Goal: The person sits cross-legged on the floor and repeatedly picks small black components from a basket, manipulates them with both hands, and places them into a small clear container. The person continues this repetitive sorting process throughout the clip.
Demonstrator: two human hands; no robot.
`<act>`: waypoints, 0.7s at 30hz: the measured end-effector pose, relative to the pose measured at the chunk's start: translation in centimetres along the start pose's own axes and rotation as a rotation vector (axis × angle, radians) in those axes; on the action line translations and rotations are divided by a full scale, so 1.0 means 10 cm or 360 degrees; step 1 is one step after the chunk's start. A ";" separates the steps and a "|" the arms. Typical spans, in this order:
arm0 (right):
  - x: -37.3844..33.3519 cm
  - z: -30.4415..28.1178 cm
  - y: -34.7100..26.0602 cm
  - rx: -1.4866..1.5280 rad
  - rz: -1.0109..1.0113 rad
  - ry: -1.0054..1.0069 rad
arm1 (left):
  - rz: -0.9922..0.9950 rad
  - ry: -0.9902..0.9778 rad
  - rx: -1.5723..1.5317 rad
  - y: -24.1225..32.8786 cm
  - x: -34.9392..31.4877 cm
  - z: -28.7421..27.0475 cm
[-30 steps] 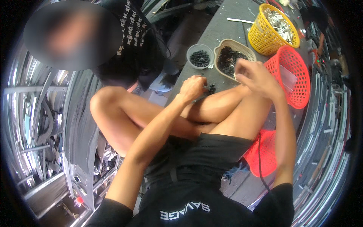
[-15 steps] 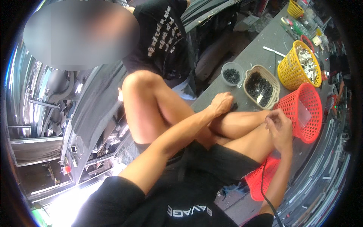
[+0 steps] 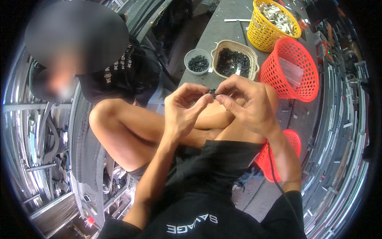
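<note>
My left hand (image 3: 184, 108) and my right hand (image 3: 250, 102) meet above my crossed legs, fingertips pinched close together. Between them is a small black piece (image 3: 212, 92), gripped from both sides; its exact kind is too small to make out. Just beyond the hands, a clear round tub (image 3: 186, 65) holds small black pieces. Beside it, a beige basket (image 3: 215, 55) contains more small black pieces and something white and flat (image 3: 238, 69).
A red basket (image 3: 267, 65) with a clear plastic bag (image 3: 291, 72) leans at the right, near a yellow basket (image 3: 254, 34) of whitish pieces. Another red basket (image 3: 292, 145) is beside my right forearm. Someone in a black shirt (image 3: 119, 75) sits at the far left.
My hands were apart, the left near the table and the right over my leg; now they have come together at a small black piece. The view has shifted to the right.
</note>
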State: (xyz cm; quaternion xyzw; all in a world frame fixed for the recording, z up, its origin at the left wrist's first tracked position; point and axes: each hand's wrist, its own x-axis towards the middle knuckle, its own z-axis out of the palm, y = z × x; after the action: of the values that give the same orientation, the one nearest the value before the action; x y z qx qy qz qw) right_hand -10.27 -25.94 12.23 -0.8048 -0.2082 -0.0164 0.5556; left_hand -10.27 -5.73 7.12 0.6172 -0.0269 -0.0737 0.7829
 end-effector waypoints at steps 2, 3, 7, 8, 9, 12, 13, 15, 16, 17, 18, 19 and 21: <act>0.03 0.05 -0.03 0.0127 0.0069 0.0048 | -0.0021 0.0000 -0.0098 0.09 -0.04 0.01; 0.03 0.07 -0.02 0.0185 0.0103 0.0068 | -0.0002 -0.0011 -0.0114 0.13 -0.06 0.01; 0.00 0.14 0.03 0.0577 0.0333 0.0100 | -0.0013 0.0036 -0.0218 0.18 -0.09 0.05; -0.01 0.15 0.04 0.0579 0.0298 0.0115 | -0.0022 0.0041 -0.0194 0.19 -0.10 0.05; -0.02 0.17 0.04 0.0575 0.0283 0.0133 | -0.0039 0.0042 -0.0171 0.19 -0.12 0.05; -0.04 0.18 0.03 0.0587 0.0318 0.0104 | 0.0070 -0.0006 -0.0056 0.20 -0.15 0.05; -0.04 0.18 0.02 0.0606 0.0353 0.0084 | 0.0110 -0.0013 -0.0040 0.20 -0.15 0.05; -0.04 0.15 -0.03 0.0564 0.0439 0.0094 | 0.0188 -0.0056 0.0083 0.19 -0.16 0.04; -0.03 0.14 -0.05 0.0561 0.0444 0.0052 | 0.0231 -0.0052 0.0150 0.21 -0.16 0.01; -0.02 0.13 -0.07 0.0426 0.0411 0.0029 | 0.0272 -0.0094 0.0283 0.24 -0.17 -0.03; -0.02 0.10 -0.09 0.0298 0.0334 -0.0022 | 0.0308 -0.0125 0.0428 0.26 -0.16 -0.05; -0.02 0.08 -0.10 0.0190 0.0255 -0.0060 | 0.0340 -0.0154 0.0573 0.29 -0.15 -0.08; -0.01 0.16 -0.07 0.0357 0.0298 -0.0021 | 0.0444 -0.0160 0.0692 0.33 -0.15 -0.09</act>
State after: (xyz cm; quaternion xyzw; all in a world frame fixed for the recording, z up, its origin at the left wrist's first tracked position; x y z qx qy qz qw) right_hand -10.97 -24.29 12.20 -0.7536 -0.1362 0.0641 0.6398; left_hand -11.31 -3.90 10.17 0.7569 -0.1657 0.0120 0.6320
